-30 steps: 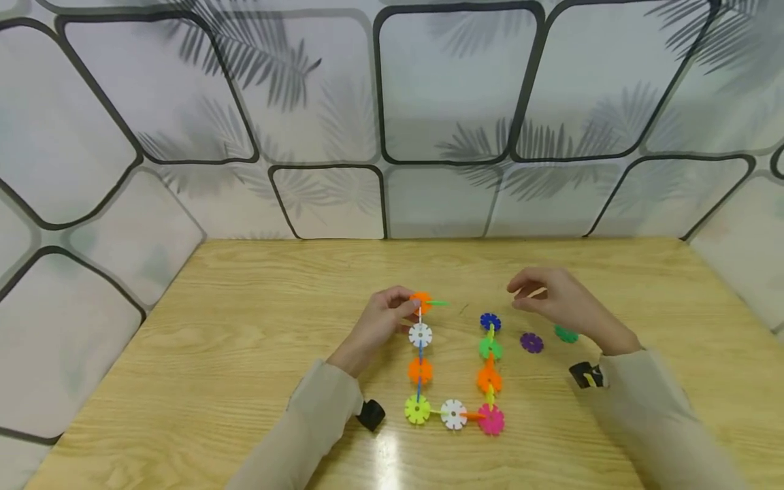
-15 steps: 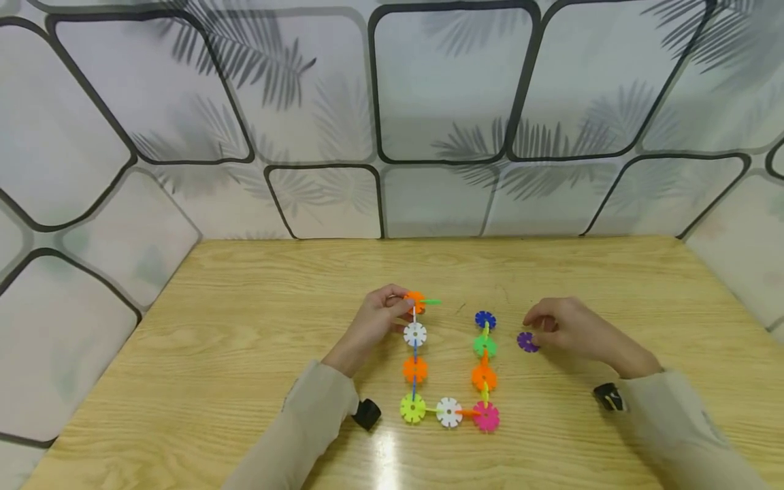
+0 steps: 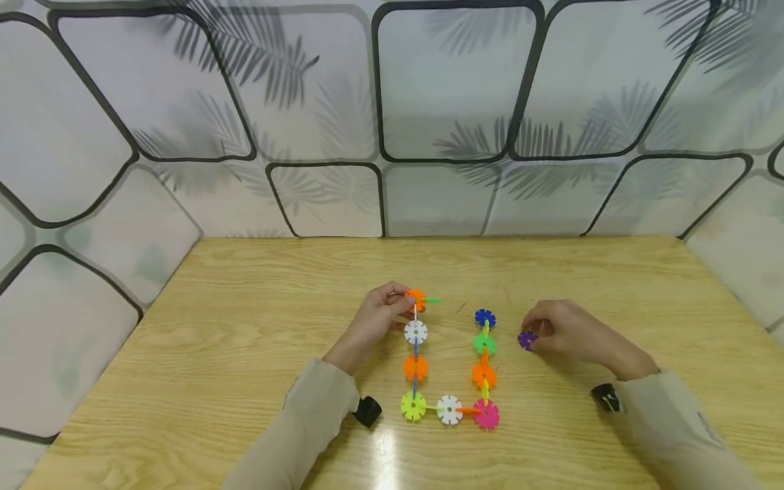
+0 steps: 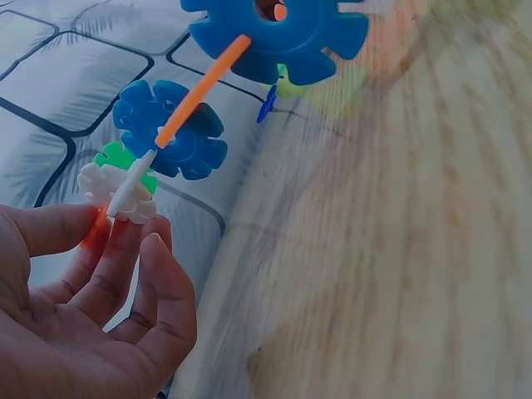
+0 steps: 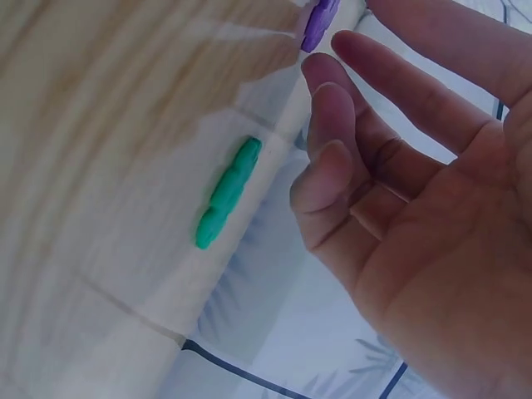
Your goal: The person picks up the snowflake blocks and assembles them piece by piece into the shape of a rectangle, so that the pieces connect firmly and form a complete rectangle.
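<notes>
on the wooden surface lies a u-shaped chain of snowflake discs joined by thin sticks. the left hand sits at the far end of the chain's left arm, its fingers curled round the orange disc there in a closed grip; a short green stick juts from that disc toward the right. below it along the same arm come a white disc, a second orange disc and a yellow-green disc at the corner. the bottom run holds another white disc and ends at a pink disc. the right arm rises from there through an orange disc and a green disc to a blue disc at its far end. the right hand rests just to the right of that arm, fingertips touching a loose purple disc that lies flat on the surface near the green and blue discs, apart from the chain. in the right wrist view the fingers are fairly straight beside the purple disc, so the grip reads as open and not yet pinching, and a loose green disc lies on the surface under the palm. patterned panels wall in the surface on the far side and both flanks.
</notes>
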{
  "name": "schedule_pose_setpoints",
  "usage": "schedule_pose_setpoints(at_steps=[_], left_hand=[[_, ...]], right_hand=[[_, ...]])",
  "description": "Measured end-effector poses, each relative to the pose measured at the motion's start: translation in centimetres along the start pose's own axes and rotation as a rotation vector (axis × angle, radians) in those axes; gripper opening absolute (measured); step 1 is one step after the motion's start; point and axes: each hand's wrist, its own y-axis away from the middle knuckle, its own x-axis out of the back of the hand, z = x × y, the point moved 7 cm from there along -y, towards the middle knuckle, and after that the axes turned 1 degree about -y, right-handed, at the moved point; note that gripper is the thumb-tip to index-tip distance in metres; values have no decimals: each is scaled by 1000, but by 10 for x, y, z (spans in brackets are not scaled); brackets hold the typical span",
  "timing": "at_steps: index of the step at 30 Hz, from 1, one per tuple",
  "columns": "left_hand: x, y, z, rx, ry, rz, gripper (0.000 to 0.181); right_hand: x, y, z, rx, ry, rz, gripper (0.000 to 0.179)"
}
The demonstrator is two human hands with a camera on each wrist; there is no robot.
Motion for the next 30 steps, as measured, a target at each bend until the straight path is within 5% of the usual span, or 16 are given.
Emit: schedule_pose_setpoints(at_steps=[15,19,24,30], left_hand=[[-1,0,-2,-6,-9,-8,10],[-1,-1,-1,-5,-11,-6,11],[-1,-1,-2,2,-12,-15,12],[0,0,-1,7,-10,-19,17]], right_hand=[[-4,-1,1,-11,-43,-21,25],[0,-2,4,-3,-226,-41,20],[4,-2,14,-96,-518,-73,16],[6,-6,21,-235,-659,-83,26]])
